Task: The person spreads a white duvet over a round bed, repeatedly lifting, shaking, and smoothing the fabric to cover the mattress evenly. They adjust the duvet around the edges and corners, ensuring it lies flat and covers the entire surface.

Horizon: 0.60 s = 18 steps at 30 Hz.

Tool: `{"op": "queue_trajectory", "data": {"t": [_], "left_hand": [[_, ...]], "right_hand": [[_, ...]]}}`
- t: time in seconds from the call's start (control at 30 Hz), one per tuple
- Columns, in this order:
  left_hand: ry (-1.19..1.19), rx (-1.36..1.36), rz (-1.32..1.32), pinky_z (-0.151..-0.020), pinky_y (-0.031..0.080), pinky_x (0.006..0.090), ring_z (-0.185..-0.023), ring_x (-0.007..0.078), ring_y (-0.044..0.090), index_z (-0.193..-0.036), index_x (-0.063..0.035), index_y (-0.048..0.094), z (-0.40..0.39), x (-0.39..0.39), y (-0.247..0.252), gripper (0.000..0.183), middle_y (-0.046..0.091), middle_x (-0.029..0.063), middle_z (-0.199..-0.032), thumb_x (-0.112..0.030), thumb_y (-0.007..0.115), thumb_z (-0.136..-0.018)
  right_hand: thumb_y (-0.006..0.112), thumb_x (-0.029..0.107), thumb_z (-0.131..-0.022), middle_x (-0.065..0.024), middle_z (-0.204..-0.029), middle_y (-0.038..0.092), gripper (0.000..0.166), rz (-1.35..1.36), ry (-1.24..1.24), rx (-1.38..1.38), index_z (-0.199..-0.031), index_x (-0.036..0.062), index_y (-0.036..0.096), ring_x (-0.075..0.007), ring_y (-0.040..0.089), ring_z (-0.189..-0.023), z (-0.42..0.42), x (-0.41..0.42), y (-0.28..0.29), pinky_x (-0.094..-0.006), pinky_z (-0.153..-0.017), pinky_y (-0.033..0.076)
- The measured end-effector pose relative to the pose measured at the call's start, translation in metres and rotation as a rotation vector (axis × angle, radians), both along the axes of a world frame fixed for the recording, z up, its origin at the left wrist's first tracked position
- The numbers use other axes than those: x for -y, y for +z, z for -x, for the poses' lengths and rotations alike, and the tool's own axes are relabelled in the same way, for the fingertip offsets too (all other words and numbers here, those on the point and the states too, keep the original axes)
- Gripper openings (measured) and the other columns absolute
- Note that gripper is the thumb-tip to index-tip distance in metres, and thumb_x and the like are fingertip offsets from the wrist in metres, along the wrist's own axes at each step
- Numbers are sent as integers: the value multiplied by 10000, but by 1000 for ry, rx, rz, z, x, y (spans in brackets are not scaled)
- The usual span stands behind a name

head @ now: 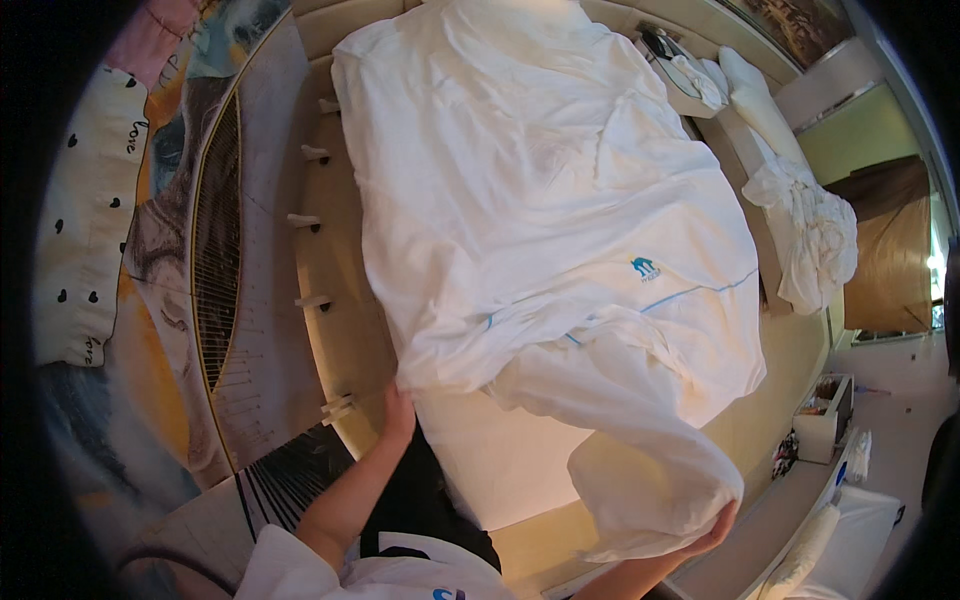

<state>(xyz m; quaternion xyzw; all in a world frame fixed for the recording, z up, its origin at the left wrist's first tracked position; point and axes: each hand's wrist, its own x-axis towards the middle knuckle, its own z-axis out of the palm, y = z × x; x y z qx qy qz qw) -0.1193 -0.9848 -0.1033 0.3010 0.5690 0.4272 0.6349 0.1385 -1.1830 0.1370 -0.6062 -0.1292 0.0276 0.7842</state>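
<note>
A rumpled white duvet (pixel 540 195) with a blue emblem and a blue stripe covers most of a bed in front of me. My left hand (pixel 402 414) grips its near left corner at the mattress side; the fingertips are partly hidden by the cloth. In my right hand (pixel 718 529) is the duvet's loose near end, pulled out past the foot of the bed in a bulging fold. Between the hands, a bare stretch of the white mattress (pixel 502 457) shows below the duvet's edge.
Several white pegs (pixel 304 220) stick out along the bed's left side, beside a wall with a large printed picture (pixel 217 247). To the right stand a bedside table (pixel 679 86), a pillow (pixel 761 105), heaped white bedding (pixel 806 232) and a white open box (pixel 825 420).
</note>
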Motion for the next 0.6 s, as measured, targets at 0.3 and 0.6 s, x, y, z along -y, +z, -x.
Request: {"op": "queue_trajectory", "data": {"t": [0.3,0.6], "left_hand": [[-1265,-857,203,-569,472,373,-643,261,587,-817,-24,564,59,67,-161,108,587,122,-709,-78,532,-729],[-1277,-601,139,-586,472,303,-607,195,599,-822,-55,586,35,62,-99,144,620,120,-721,-164,568,-729]], "right_hand": [[528,178,-661,-102,-897,587,306,144,116,-523,-905,-1,571,-219,553,-820,27,74,-39,-343,-757,435],[555,17,-547,-32,-706,599,169,408,161,-685,-704,-10,612,-136,546,-651,68,103,-98,-242,-626,410]]}}
